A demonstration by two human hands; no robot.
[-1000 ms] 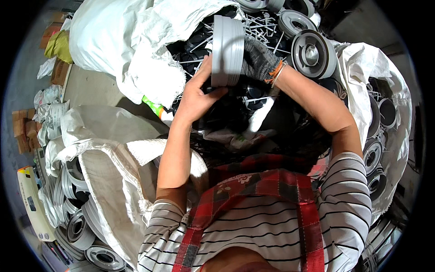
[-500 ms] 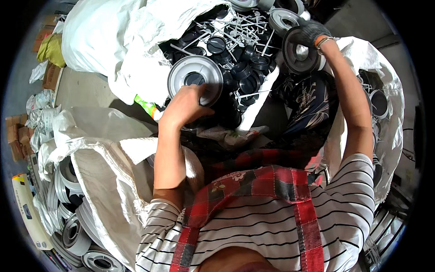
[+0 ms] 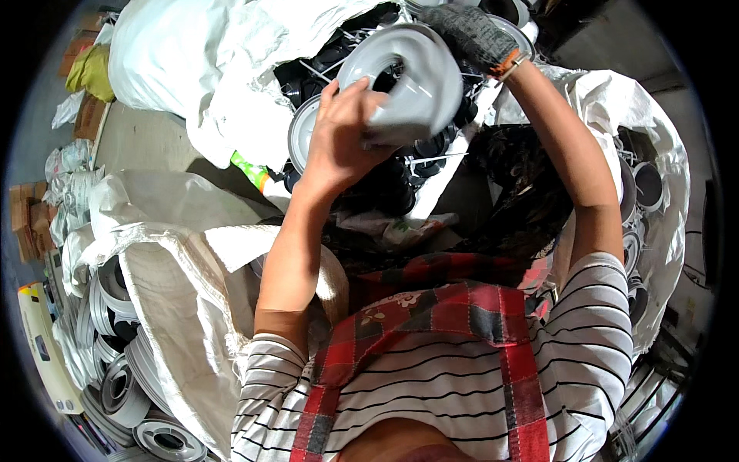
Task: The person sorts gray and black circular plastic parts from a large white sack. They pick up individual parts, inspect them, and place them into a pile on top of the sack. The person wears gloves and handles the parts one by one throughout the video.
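My bare left hand [image 3: 346, 138] grips a grey round plastic spool [image 3: 427, 100] by its near left side, fingers at the centre hole. The spool is tilted and blurred by motion. Below it, mostly covered by my hand and the spool, lies another grey spool [image 3: 300, 135]. My right hand [image 3: 469, 38], in a dark grey glove with an orange cuff, reaches over the far right side of the held spool with fingers stretched out. A grey rim [image 3: 512, 32] shows just behind that glove. Whether the glove touches the held spool is unclear.
Black caps [image 3: 443, 142] and thin white sticks lie heaped under the spools. A big white sack [image 3: 177, 58] stands at the far left; an open sack [image 3: 177, 308] sits at my near left, beside stacked grey spools [image 3: 127, 393]. Another sack [image 3: 666, 231] at right holds round parts.
The dark-looking spool at right has left that spot; a grey spool is now in my left hand, above the one it held. My gloved hand has moved left and away from me.
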